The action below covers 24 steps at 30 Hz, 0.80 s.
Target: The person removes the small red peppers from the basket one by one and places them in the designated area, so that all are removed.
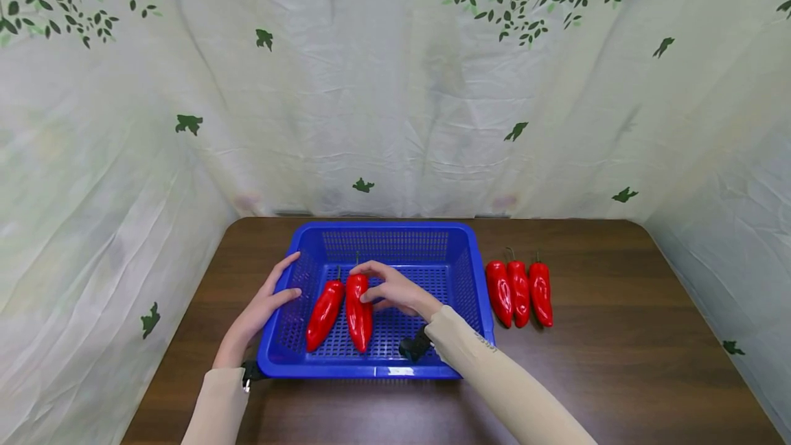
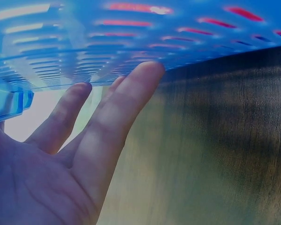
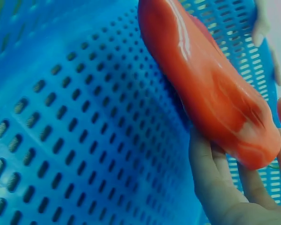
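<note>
A blue plastic basket [image 1: 383,226] with slotted walls sits on the table. My left hand [image 1: 262,304] holds its left rim, thumb over the edge; in the left wrist view its other fingers [image 2: 114,122] lie along the slotted outer side. Inside the basket, my right hand [image 1: 398,292] grips a glossy red chili pepper [image 1: 358,321] near its stem end, the tip pointing toward me. The right wrist view shows this pepper [image 3: 210,84] between thumb and fingers. Left of it lies another red chili pepper [image 1: 324,318] on the basket floor.
Three more red peppers [image 1: 519,294] lie side by side on the brown wooden table [image 1: 618,362], just right of the basket. A pale curtain [image 1: 395,88] with printed leaves hangs behind the table and along both sides.
</note>
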Each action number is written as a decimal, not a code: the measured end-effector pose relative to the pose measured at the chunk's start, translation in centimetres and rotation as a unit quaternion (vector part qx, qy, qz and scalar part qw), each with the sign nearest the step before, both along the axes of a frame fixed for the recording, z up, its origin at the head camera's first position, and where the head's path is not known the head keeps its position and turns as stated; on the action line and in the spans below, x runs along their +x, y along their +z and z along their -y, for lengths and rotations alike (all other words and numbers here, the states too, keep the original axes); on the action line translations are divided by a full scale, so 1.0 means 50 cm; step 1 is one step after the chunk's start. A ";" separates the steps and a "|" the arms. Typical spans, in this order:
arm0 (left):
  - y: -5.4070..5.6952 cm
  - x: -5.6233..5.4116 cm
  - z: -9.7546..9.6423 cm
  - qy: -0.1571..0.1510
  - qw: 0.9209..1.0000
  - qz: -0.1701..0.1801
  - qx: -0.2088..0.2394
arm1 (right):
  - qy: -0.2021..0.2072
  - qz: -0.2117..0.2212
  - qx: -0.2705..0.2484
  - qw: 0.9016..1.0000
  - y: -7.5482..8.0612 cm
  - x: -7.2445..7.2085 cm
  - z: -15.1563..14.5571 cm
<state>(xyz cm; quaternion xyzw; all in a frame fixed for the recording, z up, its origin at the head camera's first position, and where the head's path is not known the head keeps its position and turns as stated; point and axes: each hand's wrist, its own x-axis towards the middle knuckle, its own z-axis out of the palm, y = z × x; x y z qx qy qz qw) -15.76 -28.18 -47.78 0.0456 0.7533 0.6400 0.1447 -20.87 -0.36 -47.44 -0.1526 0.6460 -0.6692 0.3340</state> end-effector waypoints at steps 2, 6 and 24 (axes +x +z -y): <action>0.000 0.000 0.000 0.000 1.000 -0.001 -0.001 | -0.003 0.000 -0.002 1.000 0.003 -0.001 -0.002; -0.001 0.000 0.000 0.000 1.000 -0.001 -0.002 | -0.013 -0.005 -0.002 1.000 0.008 -0.002 -0.004; 0.000 0.000 -0.001 0.005 1.000 0.001 -0.009 | -0.039 -0.020 -0.013 0.999 0.028 -0.003 -0.031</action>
